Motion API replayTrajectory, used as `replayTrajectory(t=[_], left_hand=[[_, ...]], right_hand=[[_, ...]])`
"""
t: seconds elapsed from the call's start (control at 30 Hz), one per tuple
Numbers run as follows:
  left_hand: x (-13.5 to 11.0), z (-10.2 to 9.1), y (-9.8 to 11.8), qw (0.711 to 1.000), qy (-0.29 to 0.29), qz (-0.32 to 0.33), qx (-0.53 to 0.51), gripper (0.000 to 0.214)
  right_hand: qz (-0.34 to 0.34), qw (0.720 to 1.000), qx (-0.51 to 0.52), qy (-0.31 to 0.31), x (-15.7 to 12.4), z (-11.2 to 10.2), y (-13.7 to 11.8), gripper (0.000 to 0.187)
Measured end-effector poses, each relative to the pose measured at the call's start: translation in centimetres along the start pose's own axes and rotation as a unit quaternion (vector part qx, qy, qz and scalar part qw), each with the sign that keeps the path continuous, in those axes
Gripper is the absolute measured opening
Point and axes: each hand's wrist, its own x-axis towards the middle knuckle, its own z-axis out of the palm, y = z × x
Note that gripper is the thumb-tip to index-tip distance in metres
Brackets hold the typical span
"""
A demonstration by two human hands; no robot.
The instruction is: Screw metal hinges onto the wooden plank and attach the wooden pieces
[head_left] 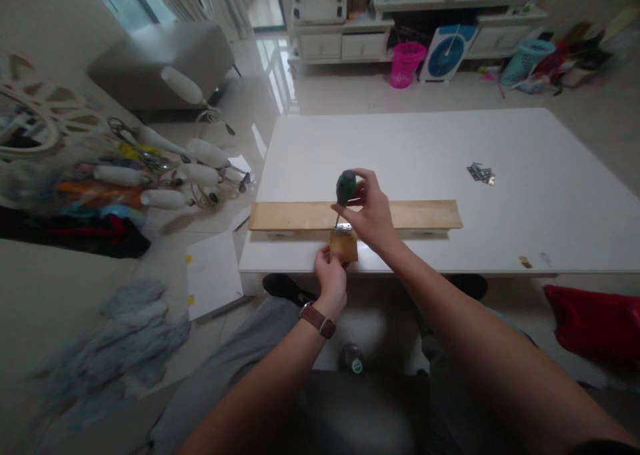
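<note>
My right hand grips the handle of a green and black screwdriver, held upright with its shaft pointing down. The tip meets a small silver metal hinge, which lies between a long wooden board and a small wooden block. Closed around the block's left and lower edge is my left hand, with a brown strap on its wrist. Any screw under the tip is too small to make out. The long board lies across the white table near its front edge.
Several loose metal hinges lie in a pile on the table's right part. Near the front right edge are a small yellow and dark packet and a clear scrap. A bottle stands on the floor below me.
</note>
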Motion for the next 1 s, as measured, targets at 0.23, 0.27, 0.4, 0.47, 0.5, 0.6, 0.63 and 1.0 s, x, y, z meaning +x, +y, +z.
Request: replayTrajectory(t=[0.23, 0.27, 0.4, 0.47, 0.5, 0.6, 0.63, 1.0], left_hand=[[-0.3, 0.1, 0.3, 1.0, -0.002, -0.002, -0.004, 0.008], [-0.3, 0.0, 0.2, 1.0, -0.003, 0.0, -0.003, 0.008], [0.2, -0.2, -0.2, 1.0, -0.008, 0.003, 0.009, 0.01], [0.5, -0.3, -0.5, 1.0, -0.006, 0.006, 0.02, 0.01], [0.7, -0.3, -0.7, 1.0, -0.002, 0.012, 0.029, 0.01], [1.3, -0.5, -0.8, 0.997, 0.011, 0.045, 0.064, 0.014], [1.4, -0.5, -0.8, 0.995, 0.014, 0.056, 0.075, 0.016], [2.8, -0.9, 0.2, 0.972, 0.037, 0.154, 0.172, 0.028]], right_hand=[[-0.004, 1.0, 0.011, -0.023, -0.1, 0.0, -0.3, 0.055], [-0.005, 1.0, 0.009, -0.023, -0.1, 0.1, -0.3, 0.055], [0.006, 1.0, 0.003, -0.016, 0.0, 0.1, -0.1, 0.056], [0.015, 1.0, 0.005, -0.011, 0.0, 0.1, -0.1, 0.057], [0.018, 1.0, 0.006, -0.009, 0.0, 0.0, -0.2, 0.058], [0.022, 1.0, 0.009, -0.019, -0.1, 0.0, -0.4, 0.058], [0.021, 0.999, 0.011, -0.024, -0.1, 0.0, -0.5, 0.057], [0.001, 1.0, 0.018, -0.023, -0.1, 0.1, -0.4, 0.054]])
